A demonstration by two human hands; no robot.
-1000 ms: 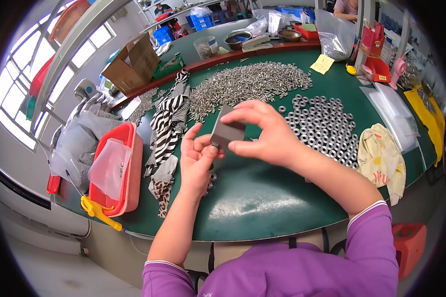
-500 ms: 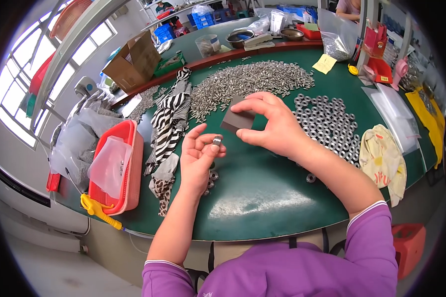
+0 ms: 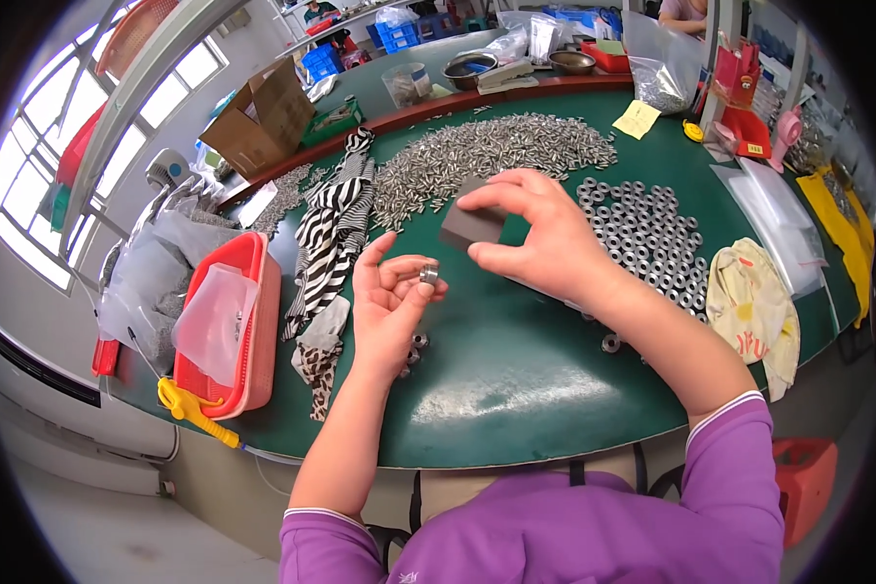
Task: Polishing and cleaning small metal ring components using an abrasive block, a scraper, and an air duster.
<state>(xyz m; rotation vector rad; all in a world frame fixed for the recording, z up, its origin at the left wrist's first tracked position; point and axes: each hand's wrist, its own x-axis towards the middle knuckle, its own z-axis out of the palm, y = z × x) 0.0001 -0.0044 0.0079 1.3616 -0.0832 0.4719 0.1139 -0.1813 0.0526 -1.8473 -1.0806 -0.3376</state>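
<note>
Between thumb and fingers, my left hand (image 3: pixel 391 297) pinches a small shiny metal ring (image 3: pixel 428 273). My right hand (image 3: pixel 545 238) grips a dark grey-brown block (image 3: pixel 472 216), which looks like a sanding sponge, by its right side. The block is up and to the right of the ring, with a gap between them. Several more metal rings (image 3: pixel 417 350) lie on the green table beside my left wrist, partly hidden by it. To the right of my right hand, many similar rings (image 3: pixel 647 243) are spread in a flat group.
A heap of small metal pins (image 3: pixel 496 156) covers the far middle of the green table (image 3: pixel 516 409). Striped cloth (image 3: pixel 331 234) and a red basket (image 3: pixel 263 341) with a yellow air gun (image 3: pixel 193 409) are at left. A cream glove-like cloth (image 3: pixel 752 311) and plastic bags (image 3: pixel 774 224) lie at right.
My right hand and the block have shifted slightly up and to the right, away from the ring. The left hand keeps its pinch on the ring, almost in place.
</note>
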